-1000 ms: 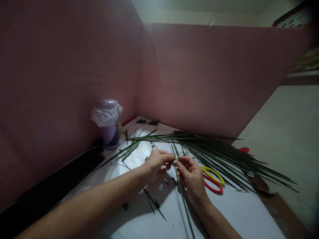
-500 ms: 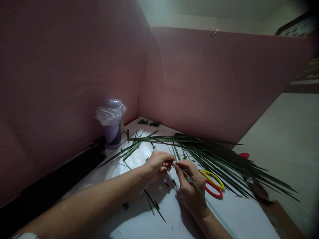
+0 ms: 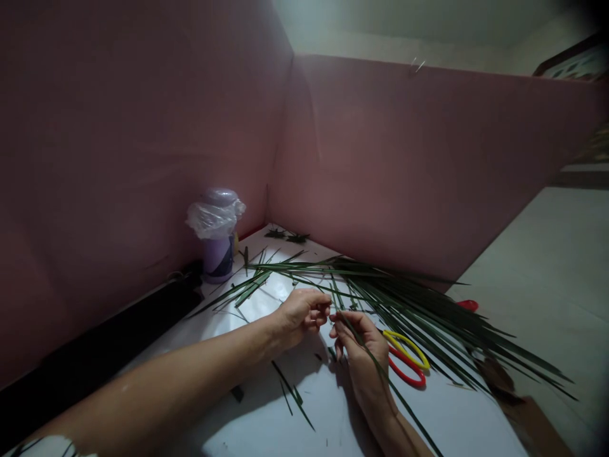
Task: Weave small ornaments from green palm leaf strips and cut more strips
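My left hand (image 3: 301, 313) and my right hand (image 3: 358, 341) meet fingertip to fingertip over the white table (image 3: 451, 412). Both pinch one long narrow green leaf strip (image 3: 380, 371), which runs from the fingertips back over my right hand and down toward the lower right. Just beyond my hands lies a fanned pile of long green palm leaves (image 3: 419, 304). Scissors with yellow and red handles (image 3: 408, 358) lie on the table right of my right hand.
A purple cup (image 3: 217, 244) covered with clear plastic stands at the back left near the pink partition (image 3: 404, 158). A black bar (image 3: 118, 336) lies along the left wall. Cut leaf scraps (image 3: 291, 390) are scattered near my wrists. A red handle (image 3: 469, 305) shows behind the leaves.
The leaf strip swung from hanging straight down past my right wrist to lying across the back of my right hand. My right hand turned slightly; both hands stayed pinched together.
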Motion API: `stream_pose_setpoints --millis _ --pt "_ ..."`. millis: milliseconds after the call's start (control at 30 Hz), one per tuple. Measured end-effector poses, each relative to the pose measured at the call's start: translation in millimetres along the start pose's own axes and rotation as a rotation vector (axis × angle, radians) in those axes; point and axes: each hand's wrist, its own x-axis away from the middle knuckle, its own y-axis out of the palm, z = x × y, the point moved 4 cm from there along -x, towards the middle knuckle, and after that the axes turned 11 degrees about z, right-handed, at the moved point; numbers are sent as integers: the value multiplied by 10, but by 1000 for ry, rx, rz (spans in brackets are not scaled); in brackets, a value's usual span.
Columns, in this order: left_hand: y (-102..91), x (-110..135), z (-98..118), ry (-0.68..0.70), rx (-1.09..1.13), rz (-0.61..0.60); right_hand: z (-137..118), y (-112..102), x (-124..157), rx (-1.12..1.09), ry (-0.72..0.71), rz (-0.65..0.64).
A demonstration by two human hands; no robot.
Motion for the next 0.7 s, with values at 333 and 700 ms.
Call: stream_pose_setpoints --millis 333,700 --pt "-75 -49 69 100 -225 97 76 38 -56 -156 365 -260" --pt "-109 -101 105 94 -243 134 95 132 23 -91 386 -388"
